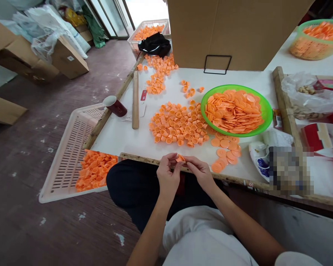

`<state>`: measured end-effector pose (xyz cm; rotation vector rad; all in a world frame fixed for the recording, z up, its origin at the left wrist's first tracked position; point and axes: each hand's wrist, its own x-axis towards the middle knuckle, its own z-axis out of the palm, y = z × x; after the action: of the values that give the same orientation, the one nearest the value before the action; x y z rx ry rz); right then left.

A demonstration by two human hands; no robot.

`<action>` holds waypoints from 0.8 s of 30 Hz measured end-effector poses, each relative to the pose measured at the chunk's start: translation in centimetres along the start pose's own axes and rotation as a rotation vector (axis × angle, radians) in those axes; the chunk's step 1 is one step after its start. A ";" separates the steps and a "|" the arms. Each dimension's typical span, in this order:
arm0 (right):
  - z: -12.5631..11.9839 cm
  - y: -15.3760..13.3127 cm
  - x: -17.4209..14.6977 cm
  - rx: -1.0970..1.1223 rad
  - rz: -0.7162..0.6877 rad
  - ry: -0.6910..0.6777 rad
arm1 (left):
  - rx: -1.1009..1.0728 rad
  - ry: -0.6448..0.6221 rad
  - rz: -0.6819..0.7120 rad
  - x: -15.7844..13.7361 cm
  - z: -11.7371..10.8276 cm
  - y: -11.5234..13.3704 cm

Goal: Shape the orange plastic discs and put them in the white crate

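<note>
Just over the table's near edge, my left hand [168, 175] pinches a small orange plastic piece [180, 158] between thumb and fingers. From the other side my right hand [202, 173] has its fingertips closed at the edge of this piece; whether it is a cup, a disc or both joined is too small to tell. Beyond the hands lies a heap of small orange plastic cups [177, 125]. To its right stands a green bowl [268, 114] full of flat orange discs [235, 111]. Several loose discs [224, 151] lie in front of the bowl.
A wooden stick [135, 99] and a tipped dark red mug [117, 107] lie at the left. Below them, a pink crate [61, 162] holds orange pieces. A large cardboard box [219, 29] stands at the back. Wooden strips [287, 107] edge the table.
</note>
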<state>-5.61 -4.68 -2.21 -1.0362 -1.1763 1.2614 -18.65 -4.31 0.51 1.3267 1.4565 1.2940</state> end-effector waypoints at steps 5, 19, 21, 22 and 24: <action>0.2 0.2 0.3 0.123 0.057 0.089 | -0.048 -0.058 0.062 -0.5 0.6 0.2; -0.8 -2.9 1.1 0.150 0.080 -0.170 | -0.195 -0.102 0.149 -1.2 -0.6 0.9; -1.0 -3.0 1.1 0.132 0.039 -0.171 | -0.135 -0.098 0.145 -1.2 -0.9 1.0; -1.0 -3.2 1.0 0.115 0.024 -0.164 | -0.114 -0.107 0.144 -1.1 -1.1 1.0; -1.1 -3.5 0.9 0.074 0.011 -0.152 | -0.103 -0.147 0.137 -1.0 -1.5 1.3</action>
<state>-4.09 -3.94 1.12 -0.9062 -1.2307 1.4011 -19.63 -5.60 1.96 1.4409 1.2013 1.3104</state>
